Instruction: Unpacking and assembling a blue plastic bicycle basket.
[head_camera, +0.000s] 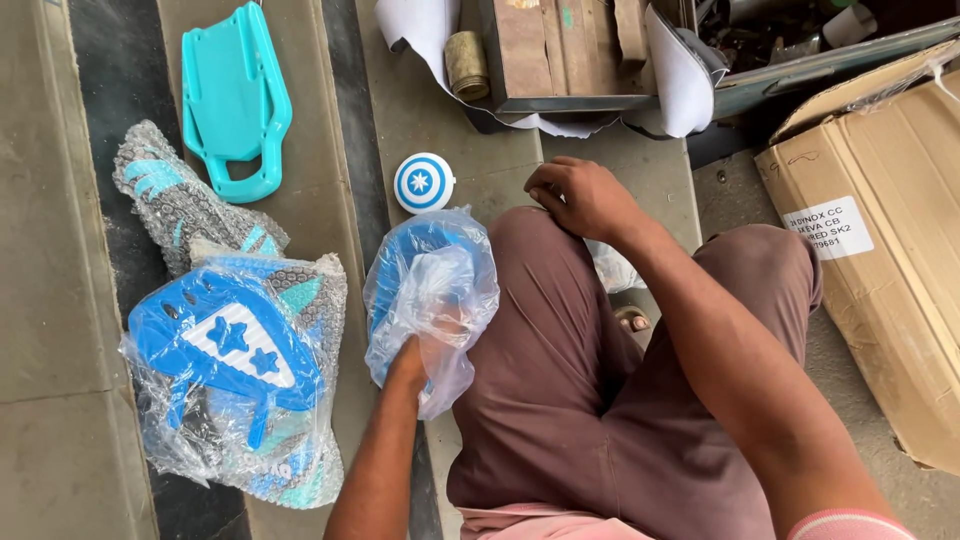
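Left hand (415, 350) reaches inside clear plastic bag (435, 290), gripping blue part to steady it; right hand (580, 195) rests loosely curled, empty, on knee (540, 260).

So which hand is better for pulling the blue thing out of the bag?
Probably the left hand: it is already inside the clear plastic bag with the blue piece. The right hand rests on the knee, outside the bag.
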